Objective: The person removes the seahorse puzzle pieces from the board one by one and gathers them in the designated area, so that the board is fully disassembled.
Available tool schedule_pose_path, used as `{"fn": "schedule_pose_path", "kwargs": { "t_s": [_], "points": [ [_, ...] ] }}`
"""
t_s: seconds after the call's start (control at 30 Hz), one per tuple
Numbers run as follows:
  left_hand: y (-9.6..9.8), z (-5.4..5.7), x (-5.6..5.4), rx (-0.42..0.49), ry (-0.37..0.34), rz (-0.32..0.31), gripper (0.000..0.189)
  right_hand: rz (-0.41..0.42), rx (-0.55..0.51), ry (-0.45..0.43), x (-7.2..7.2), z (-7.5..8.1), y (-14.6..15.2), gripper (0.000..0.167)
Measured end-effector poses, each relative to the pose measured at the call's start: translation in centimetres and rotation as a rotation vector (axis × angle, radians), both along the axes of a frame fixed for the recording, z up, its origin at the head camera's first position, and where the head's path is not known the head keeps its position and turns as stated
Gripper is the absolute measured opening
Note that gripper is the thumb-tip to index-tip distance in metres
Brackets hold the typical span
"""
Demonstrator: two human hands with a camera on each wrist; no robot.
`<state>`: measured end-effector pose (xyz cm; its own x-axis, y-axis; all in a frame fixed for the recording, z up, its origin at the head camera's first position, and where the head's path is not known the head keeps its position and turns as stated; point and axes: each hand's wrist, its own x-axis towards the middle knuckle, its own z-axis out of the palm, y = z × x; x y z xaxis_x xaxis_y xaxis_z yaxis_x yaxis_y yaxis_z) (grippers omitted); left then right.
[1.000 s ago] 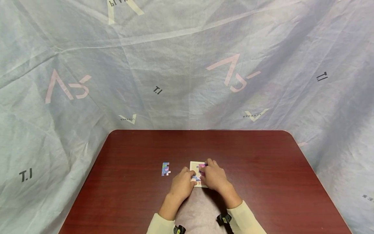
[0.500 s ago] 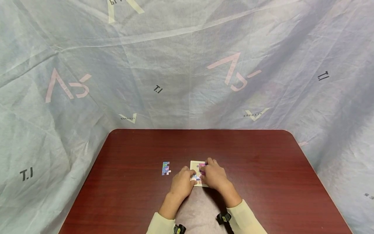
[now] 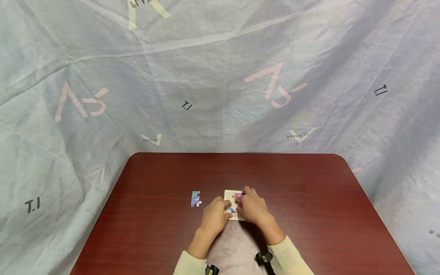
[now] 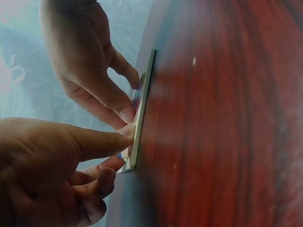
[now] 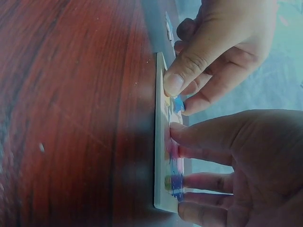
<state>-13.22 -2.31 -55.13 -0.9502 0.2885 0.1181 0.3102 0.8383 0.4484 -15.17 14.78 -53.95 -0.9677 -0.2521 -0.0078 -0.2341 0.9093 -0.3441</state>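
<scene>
A small jigsaw puzzle board [image 3: 228,193] with a cream frame lies on the table, with pink and blue pieces in its lower and right parts. At its lower left corner my left hand [image 3: 213,216] pinches a blue-and-white puzzle piece [image 5: 178,104] between thumb and index finger, close over the board. My right hand [image 3: 253,207] rests on the right side, its fingers spread and fairly straight over a pink-and-purple part of the picture [image 5: 176,163]. Both thumbs come near each other at the lower middle. The hands hide much of the board's right and left edges.
Joined loose puzzle pieces [image 3: 195,199], blue and green, lie on the dark red table [image 3: 165,236] left of the board. Printed grey cloth [image 3: 206,76] hangs behind and at the sides of the table. Each sleeve has a black wrist camera [image 3: 264,257].
Both hands stay nearly in place on the puzzle board, with only slight finger movement at the blue piece. The loose pieces have not moved.
</scene>
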Motion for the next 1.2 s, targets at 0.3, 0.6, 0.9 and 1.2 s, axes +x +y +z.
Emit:
{"fn": "schedule_pose_path", "kwargs": {
  "t_s": [0.3, 0.6, 0.9, 1.2],
  "points": [
    [-0.02, -0.17, -0.02, 0.014, 0.022, 0.0, 0.023, 0.005, 0.004, -0.032, -0.07, -0.25, 0.09, 0.037],
    [-0.03, -0.07, 0.09, -0.003, 0.101, 0.002, 0.022, 0.006, 0.004, -0.066, -0.03, -0.09, 0.05, 0.041],
    [-0.2, -0.08, -0.01, 0.02, 0.12, 0.001, 0.017, 0.006, 0.013, -0.06, -0.03, -0.19, 0.06, 0.039],
    [-0.36, -0.18, -0.12, 0.044, 0.126, 0.0, 0.013, 0.005, 0.023, -0.05, -0.17, -0.22, 0.03, 0.037]
  ]
}}
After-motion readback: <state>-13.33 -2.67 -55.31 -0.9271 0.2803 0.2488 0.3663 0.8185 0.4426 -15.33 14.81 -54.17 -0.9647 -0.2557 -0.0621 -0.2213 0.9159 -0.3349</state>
